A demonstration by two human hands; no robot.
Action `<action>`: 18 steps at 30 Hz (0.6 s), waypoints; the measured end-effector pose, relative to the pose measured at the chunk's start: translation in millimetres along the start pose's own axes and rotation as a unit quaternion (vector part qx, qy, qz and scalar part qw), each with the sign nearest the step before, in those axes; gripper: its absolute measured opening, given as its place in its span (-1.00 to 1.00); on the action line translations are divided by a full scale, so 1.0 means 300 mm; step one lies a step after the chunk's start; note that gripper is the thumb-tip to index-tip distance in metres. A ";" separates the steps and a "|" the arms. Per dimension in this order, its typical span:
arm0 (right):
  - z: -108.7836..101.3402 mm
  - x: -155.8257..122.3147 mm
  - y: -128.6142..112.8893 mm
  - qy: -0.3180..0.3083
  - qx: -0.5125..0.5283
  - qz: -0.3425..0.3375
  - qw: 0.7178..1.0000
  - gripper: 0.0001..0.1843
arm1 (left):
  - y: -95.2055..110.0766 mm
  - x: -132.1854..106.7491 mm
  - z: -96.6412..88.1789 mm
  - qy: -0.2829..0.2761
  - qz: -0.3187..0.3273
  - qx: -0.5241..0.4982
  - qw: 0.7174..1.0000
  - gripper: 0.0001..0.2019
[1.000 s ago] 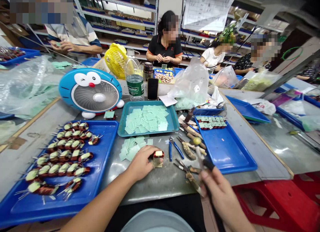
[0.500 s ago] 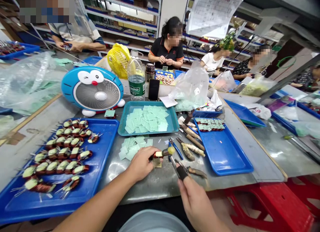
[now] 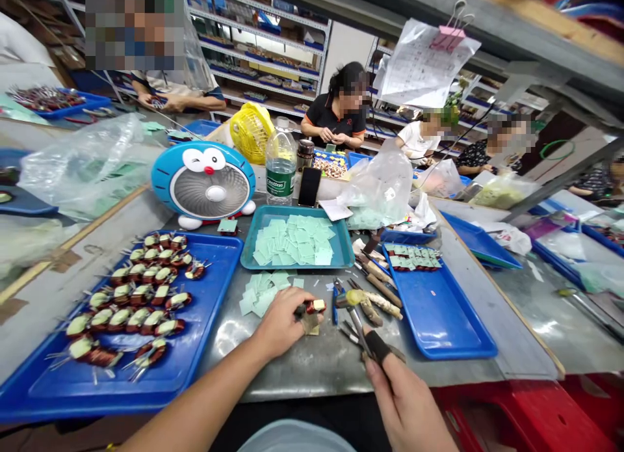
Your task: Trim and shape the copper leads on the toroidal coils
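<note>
My left hand (image 3: 285, 319) is closed around a copper-wound coil (image 3: 316, 306) with a pale yellow patch, held just above the metal bench. Closed on the metal shaft of a small mallet (image 3: 358, 315) is my right hand (image 3: 400, 380), a black band round one finger. The mallet's yellowish head (image 3: 351, 298) is apart from the coil, to its right. A small tan piece (image 3: 312, 330) shows under the coil. Loose pale green squares (image 3: 263, 291) lie beyond my left hand. Most of the coil is hidden by my fingers.
At left, a blue tray (image 3: 195, 335) holds rows of coils; a blue tray (image 3: 448, 315) at right has coils at its far end. A teal tray (image 3: 248, 244) bears green squares. Pliers (image 3: 336, 299) and wooden-handled tools (image 3: 383, 286) lie between. A blue fan (image 3: 205, 182) stands behind.
The mallet's head has moved from against the coil to the right, away from it. My left hand still holds the coil. The view has shifted slightly.
</note>
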State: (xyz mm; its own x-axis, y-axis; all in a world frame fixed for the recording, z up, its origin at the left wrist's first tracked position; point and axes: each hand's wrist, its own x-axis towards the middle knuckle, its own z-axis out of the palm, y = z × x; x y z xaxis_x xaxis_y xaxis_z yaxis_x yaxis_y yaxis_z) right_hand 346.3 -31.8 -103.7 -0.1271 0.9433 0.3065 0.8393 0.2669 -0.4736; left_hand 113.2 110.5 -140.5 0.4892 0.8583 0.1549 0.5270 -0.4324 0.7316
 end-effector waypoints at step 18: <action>-0.109 0.068 -0.103 -0.012 -0.099 -0.161 0.982 -0.45 | 0.160 0.000 -0.142 0.069 0.120 0.107 0.985 -0.90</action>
State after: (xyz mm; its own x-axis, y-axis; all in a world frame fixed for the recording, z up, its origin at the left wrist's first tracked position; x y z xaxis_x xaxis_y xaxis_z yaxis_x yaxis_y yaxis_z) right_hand 335.2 -27.4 -55.8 -0.4127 0.8219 0.3925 0.8400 0.5101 -0.1849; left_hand 109.0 101.6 -77.3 0.5262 0.7475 0.4053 0.5495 -0.6627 0.5088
